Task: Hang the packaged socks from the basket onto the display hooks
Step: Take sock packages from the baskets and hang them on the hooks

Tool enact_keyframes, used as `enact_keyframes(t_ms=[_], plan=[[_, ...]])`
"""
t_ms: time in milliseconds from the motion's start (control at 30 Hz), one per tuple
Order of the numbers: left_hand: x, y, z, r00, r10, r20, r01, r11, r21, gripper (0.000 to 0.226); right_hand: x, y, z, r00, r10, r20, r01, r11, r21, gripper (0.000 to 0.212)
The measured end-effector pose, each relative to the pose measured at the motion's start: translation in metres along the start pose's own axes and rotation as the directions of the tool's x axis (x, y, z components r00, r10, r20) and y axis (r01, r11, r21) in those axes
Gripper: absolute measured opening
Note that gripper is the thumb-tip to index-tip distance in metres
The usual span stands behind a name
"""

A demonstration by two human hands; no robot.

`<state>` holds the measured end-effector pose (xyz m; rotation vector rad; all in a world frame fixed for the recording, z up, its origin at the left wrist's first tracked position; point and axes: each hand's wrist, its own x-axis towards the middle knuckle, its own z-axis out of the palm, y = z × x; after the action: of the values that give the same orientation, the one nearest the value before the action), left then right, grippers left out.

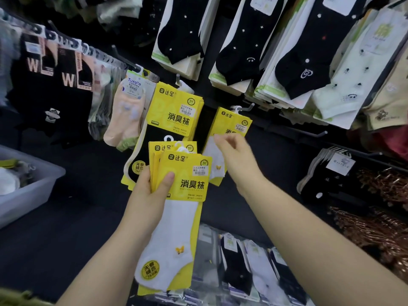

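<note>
While my left hand (152, 186) grips a fanned stack of yellow sock packs (187, 180), thumb pressed flat on the front one, I count at least three packs in it, the front one showing a white sock. My right hand (236, 157) is just up and right of that stack, blurred, its fingers loosely curled and holding nothing. Its fingertips lie in front of the lower edge of one hung white-sock pack (231, 122), though I cannot tell whether they touch. That pack hangs from a hook (246, 107). Just left, a second hook (177, 80) carries a thick bunch of black-sock packs (174, 111), too tightly layered to count. One grey basket (42, 184) sits far left, well apart.
</note>
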<state>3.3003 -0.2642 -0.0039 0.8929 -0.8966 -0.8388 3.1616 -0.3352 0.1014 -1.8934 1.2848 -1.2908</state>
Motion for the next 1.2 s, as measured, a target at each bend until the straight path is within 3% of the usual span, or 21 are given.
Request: enact_keyframes(t_ms=[67, 167, 267, 400, 567, 833, 933, 1100, 1200], plan=[[-0.003, 0.001, 0.004, 1.000, 0.008, 0.026, -0.007, 1.000, -0.022, 0.017, -0.025, -0.002, 0.009, 0.985, -0.062, 0.159, 0.068, 0.997, -0.035, 0.027], [-0.005, 0.002, 0.009, 0.998, 0.026, 0.051, -0.024, 0.998, -0.051, 0.025, -0.040, -0.006, 0.014, 0.980, -0.130, 0.149, 0.151, 0.979, -0.136, 0.030], [-0.004, 0.001, 0.009, 0.997, -0.008, 0.077, 0.018, 0.993, -0.119, 0.035, -0.039, -0.011, 0.005, 0.981, -0.090, 0.171, 0.095, 0.995, -0.024, 0.020], [-0.003, 0.000, 0.009, 0.996, 0.009, 0.084, 0.000, 0.994, -0.108, 0.019, -0.039, -0.008, -0.004, 0.982, -0.055, 0.183, 0.029, 0.990, 0.139, 0.013], [-0.003, 0.005, 0.011, 0.996, 0.062, 0.066, -0.059, 0.997, -0.050, 0.014, -0.040, -0.001, -0.007, 0.982, 0.076, 0.175, -0.134, 0.926, 0.352, 0.012], [0.000, 0.005, 0.002, 0.992, 0.128, -0.022, -0.126, 0.989, 0.078, 0.014, 0.003, -0.013, -0.050, 0.978, 0.207, 0.017, -0.187, 0.841, 0.507, 0.007], [0.001, 0.003, 0.001, 0.992, 0.118, -0.032, -0.114, 0.986, 0.118, 0.015, 0.016, -0.020, -0.055, 0.990, 0.136, -0.028, -0.110, 0.895, 0.432, 0.008], [0.000, 0.001, 0.000, 0.991, 0.116, -0.073, -0.106, 0.986, 0.129, 0.017, 0.051, -0.034, -0.057, 0.956, 0.087, -0.281, 0.006, 0.950, 0.314, 0.009], [-0.001, 0.000, -0.001, 0.992, 0.101, -0.074, -0.092, 0.988, 0.125, 0.016, 0.071, -0.033, -0.047, 0.956, 0.089, -0.279, -0.005, 0.957, 0.290, 0.019]])
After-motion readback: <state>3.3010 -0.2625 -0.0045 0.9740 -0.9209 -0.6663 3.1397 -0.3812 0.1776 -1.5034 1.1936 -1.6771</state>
